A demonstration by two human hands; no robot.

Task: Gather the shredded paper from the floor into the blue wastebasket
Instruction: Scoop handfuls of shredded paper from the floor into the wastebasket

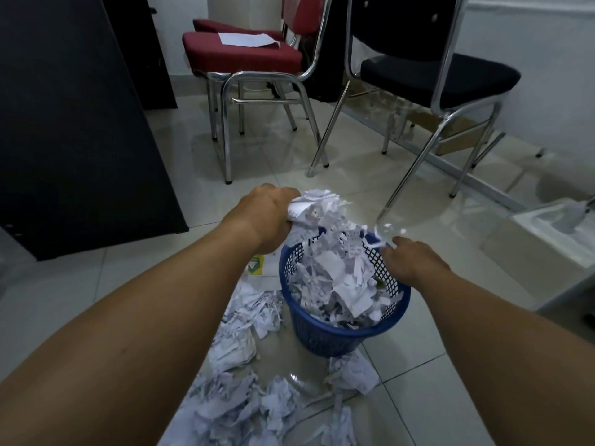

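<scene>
Head view shows the left hand [267, 217] curled tight around a bunch of shredded paper [318, 207], held just above the far-left rim of the blue wastebasket [325, 336]. The right hand [415, 260] sits at the basket's right rim with its fingers bent toward a loose shred; whether it grips the rim, the shred or nothing cannot be told. The wastebasket stands on the tiled floor [96, 284] between the two forearms and is heaped with torn paper [341, 284]. More scraps [244, 323] lie on the floor to its left and along the near edge. A dark cabinet [64, 123] stands at the floor's left side. At the far end, a red chair [244, 54] carries a white sheet [248, 39], with a black chair [441, 75] to its right.
</scene>
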